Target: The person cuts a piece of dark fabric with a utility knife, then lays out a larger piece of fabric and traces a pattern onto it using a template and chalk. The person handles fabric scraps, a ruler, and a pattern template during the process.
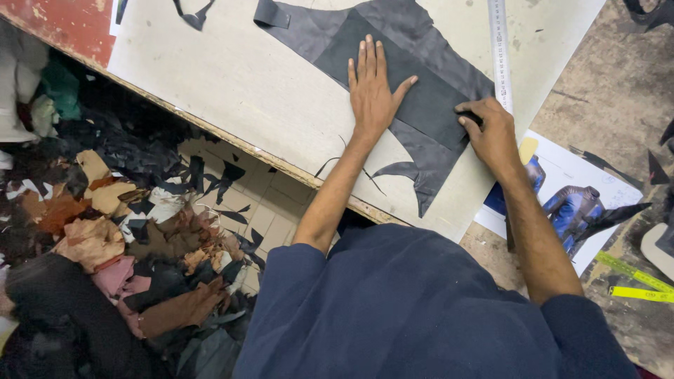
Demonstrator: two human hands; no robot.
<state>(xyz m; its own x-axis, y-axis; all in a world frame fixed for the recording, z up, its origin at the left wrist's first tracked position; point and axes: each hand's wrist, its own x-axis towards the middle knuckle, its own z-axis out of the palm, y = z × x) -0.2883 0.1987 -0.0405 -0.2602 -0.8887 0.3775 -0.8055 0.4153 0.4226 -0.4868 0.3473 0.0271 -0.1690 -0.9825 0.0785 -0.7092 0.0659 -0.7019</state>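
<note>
From the head view, nothing here works as a container: the scraps [105, 238] of brown, pink, tan and black hide lie loose in a heap on the tiled floor [270, 210] to your left, beside the table edge.

Counted, you have one pale cutting board [232, 77] as a tabletop, one dark leather hide [421, 151] spread on it, one darker rectangular pattern piece [411, 91] laid on the hide, one steel ruler [499, 49] lying along the board's right side, one printed sheet [562, 189] showing jackets (partly under your right forearm), and two yellow tape strips [635, 281] at the far right.

Your left hand [372, 88] lies flat on the pattern piece, four fingers together and straight, thumb spread to the side, pressing it onto the hide. Your right hand [491, 130] sits at the pattern's right-hand corner, fingers curled and pinched on a small dark tool that I cannot make out, its tip touching the pattern's edge just beside the ruler.
</note>
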